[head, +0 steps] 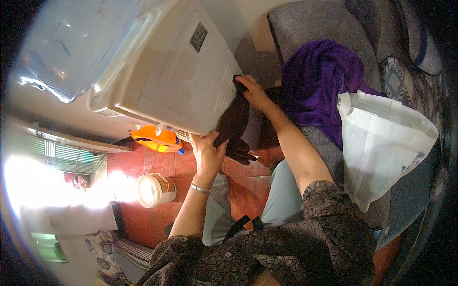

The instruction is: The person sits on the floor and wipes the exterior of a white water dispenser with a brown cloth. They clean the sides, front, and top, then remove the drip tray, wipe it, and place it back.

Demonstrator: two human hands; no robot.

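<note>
A dark brown cloth (234,116) stretches between my two hands along the lower edge of a white appliance cabinet (179,75). My left hand (206,153), with a bracelet at the wrist, grips the cloth by the cabinet's near corner, close to a pale ribbed plastic fitting (183,135). Fingers of my right hand (254,93) hold the other end beside the louvred vents (227,84). Loose folds of the cloth hang towards the floor. My left fingertips are partly hidden against the cabinet.
Right of me, a purple towel (322,75) and a white fabric bag (379,143) rest on a grey sofa (315,21). A white bucket (157,189) stands on the red tiled floor (130,214). An orange bag (155,139) lies beside the cabinet. Clear plastic (78,39) covers something upper left.
</note>
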